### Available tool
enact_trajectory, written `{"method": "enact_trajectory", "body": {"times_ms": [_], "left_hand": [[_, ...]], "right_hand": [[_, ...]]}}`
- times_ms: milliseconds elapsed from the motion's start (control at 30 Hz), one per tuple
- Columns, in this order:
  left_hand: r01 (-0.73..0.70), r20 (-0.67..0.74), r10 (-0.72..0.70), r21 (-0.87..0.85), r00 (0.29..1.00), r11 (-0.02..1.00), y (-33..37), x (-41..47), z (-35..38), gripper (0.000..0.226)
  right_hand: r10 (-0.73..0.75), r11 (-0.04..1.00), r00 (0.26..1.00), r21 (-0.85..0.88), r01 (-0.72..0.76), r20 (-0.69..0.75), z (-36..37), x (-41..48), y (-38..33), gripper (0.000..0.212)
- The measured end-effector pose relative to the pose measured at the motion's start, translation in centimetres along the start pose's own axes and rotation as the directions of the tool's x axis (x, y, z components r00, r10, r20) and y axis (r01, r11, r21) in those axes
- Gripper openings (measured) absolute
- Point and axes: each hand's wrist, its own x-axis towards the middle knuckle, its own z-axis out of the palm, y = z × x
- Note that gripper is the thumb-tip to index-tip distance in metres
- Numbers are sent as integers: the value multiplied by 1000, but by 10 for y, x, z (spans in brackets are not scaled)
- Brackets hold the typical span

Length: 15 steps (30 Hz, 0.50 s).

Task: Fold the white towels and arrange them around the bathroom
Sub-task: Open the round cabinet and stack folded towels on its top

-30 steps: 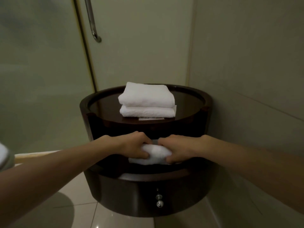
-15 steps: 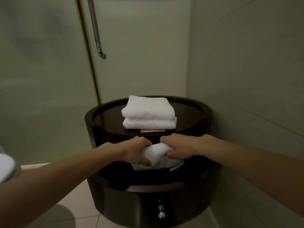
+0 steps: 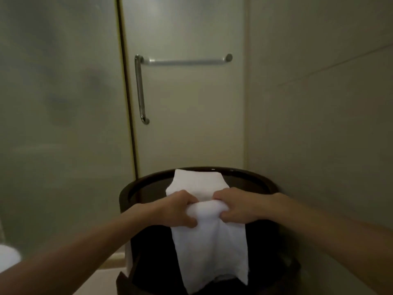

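Observation:
A white towel [image 3: 210, 250] hangs unrolled in front of the dark round wooden stand [image 3: 255, 179]. My left hand [image 3: 176, 209] and my right hand [image 3: 236, 206] grip its bunched top edge side by side, just above the stand's front rim. Behind my hands a stack of folded white towels [image 3: 196, 182] lies on the stand's top. The hanging towel reaches down past the stand's lower shelf and hides it.
A frosted glass shower door [image 3: 182, 113] with a metal handle [image 3: 140, 88] and a horizontal bar [image 3: 185, 60] stands behind the stand. A tiled wall [image 3: 319, 124] closes the right side. A white object [image 3: 8, 256] shows at the left edge.
Both hands have lifted the towel out of the lower shelf to the height of the stand's top. It has unrolled and now hangs down. The camera has tilted upward.

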Motion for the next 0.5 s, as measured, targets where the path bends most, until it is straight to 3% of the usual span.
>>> {"method": "enact_trajectory", "body": {"times_ms": [133,333,500], "left_hand": [[11,-33,-10,27,999,1000,6,6,-30,17],[23,-68,-19,67,998,997,18,18,-80,18],[28,-153,-9,122,988,992,26,25,-135,21]], "right_hand": [[17,1000,997,23,-15,-70,-22,4,-6,36],[16,999,986,32,-11,-166,-60,16,-15,29],[12,1000,962,8,-10,-274,-101,35,-24,39]]}}
